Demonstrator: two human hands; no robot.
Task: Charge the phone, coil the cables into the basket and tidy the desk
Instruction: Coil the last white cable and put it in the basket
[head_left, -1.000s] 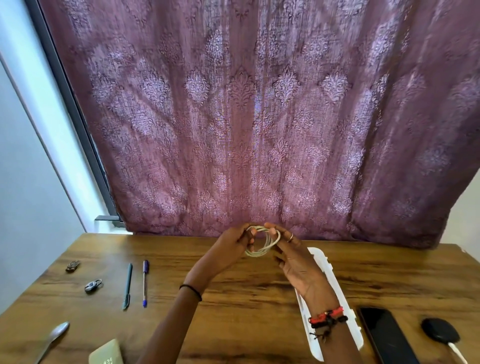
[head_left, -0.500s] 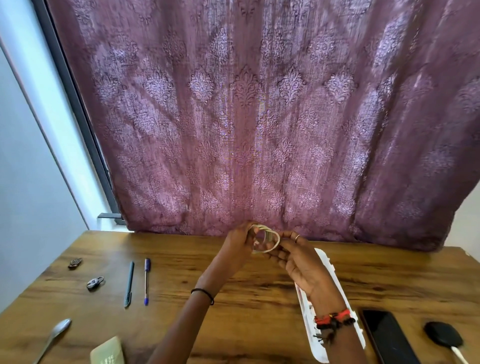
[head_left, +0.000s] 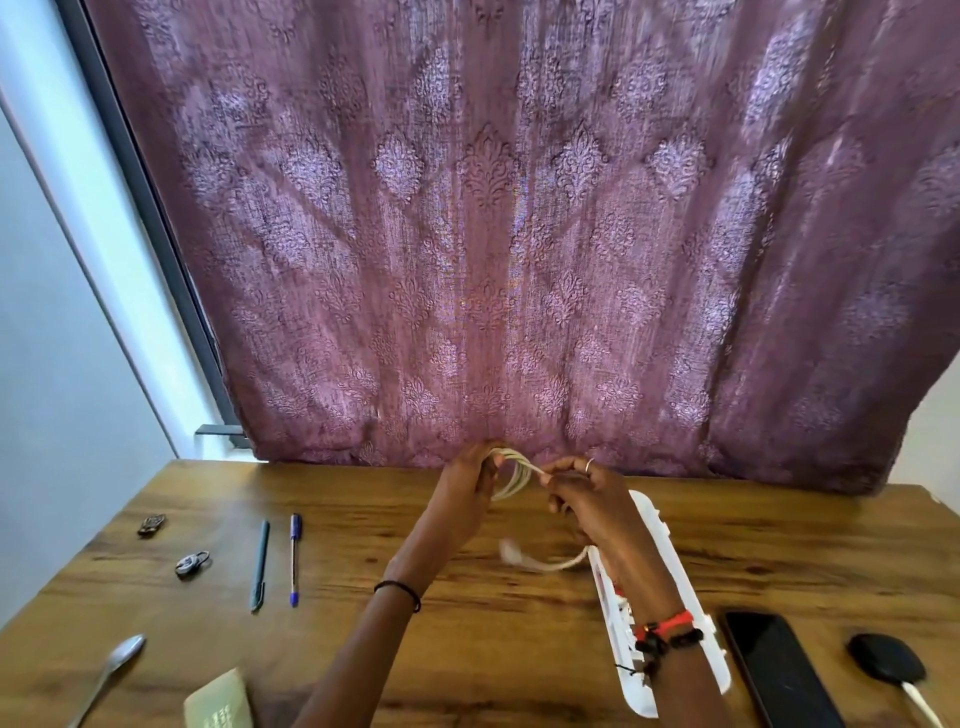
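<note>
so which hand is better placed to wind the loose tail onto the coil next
Right. The right hand pinches the strand leaving the cable coil, and the loose tail hangs just below it. The left hand grips the coil and is probably needed there.

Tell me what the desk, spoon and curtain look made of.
Desk: wood or wood-look laminate, brown grain streaks, slight sheen. Spoon: likely metal, grey and shiny. Curtain: woven fabric, mauve, matte, with damask motifs and hanging folds.
</note>
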